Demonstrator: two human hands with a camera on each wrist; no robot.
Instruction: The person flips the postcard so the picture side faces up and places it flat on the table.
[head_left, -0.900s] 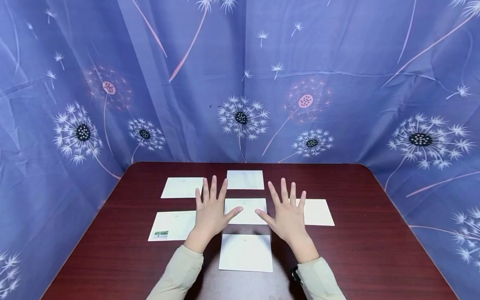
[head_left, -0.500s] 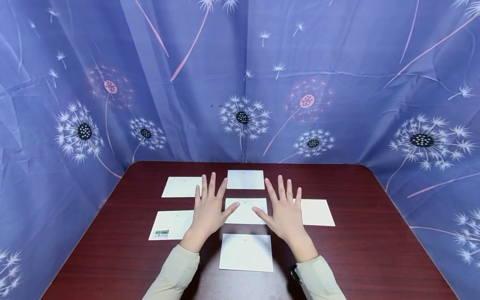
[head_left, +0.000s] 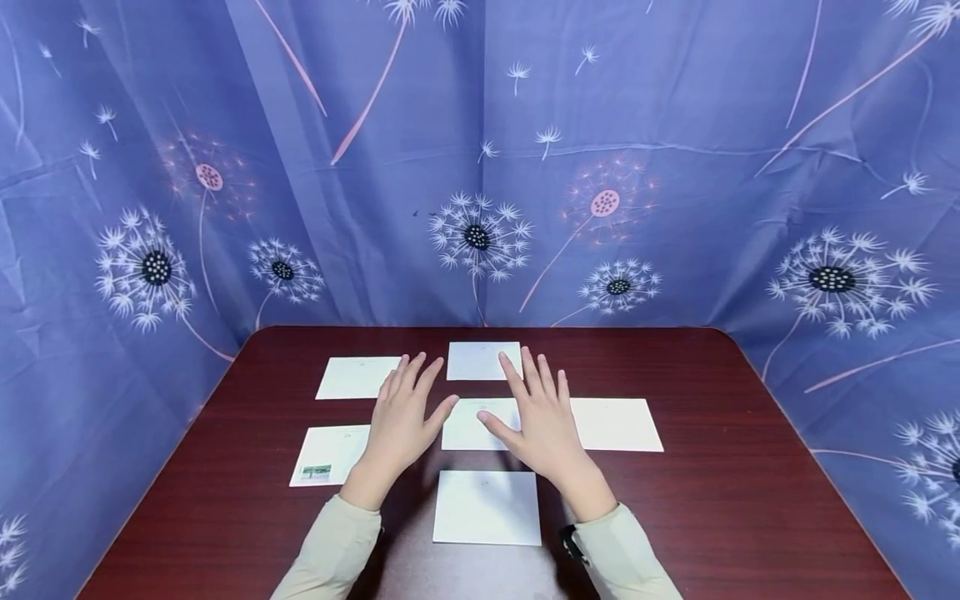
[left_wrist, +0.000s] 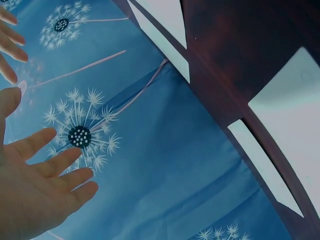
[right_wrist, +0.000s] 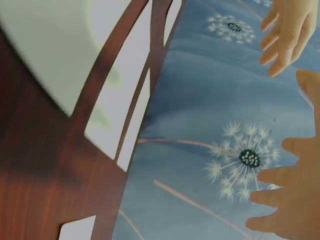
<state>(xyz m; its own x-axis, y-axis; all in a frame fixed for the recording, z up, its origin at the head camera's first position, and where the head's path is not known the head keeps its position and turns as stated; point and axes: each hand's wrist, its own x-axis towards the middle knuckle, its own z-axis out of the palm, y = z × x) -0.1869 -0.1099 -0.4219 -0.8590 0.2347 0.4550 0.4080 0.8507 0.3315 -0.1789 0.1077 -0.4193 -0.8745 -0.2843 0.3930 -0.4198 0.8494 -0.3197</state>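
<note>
Now both hands hover, fingers spread, over the white rectangular paper card [head_left: 467, 422].
Left hand [head_left: 397, 425] and right hand [head_left: 542, 425] hold nothing; the card's long axis runs left-right across the dark red wooden table [head_left: 712, 500].

The head view looks down from the near edge over the table [head_left: 712, 467]. Both wrist views sit close, facing the far curtain [left_wrist: 165, 165], sharing its dandelions.

- Six white envelopes lie on one dark wood table [head_left: 720, 500]: two beyond the fingertips [head_left: 356, 377] [head_left: 480, 360], one between the thumbs [head_left: 468, 423], one beside each hand's outer edge [head_left: 330, 454] [head_left: 617, 423], one between the wrists [head_left: 487, 507].
- Two hands, left hand [head_left: 396, 425] and right hand [head_left: 542, 423], fingers spread.
- One blue dandelion-print cloth [head_left: 675, 125] beyond the hands.
</note>
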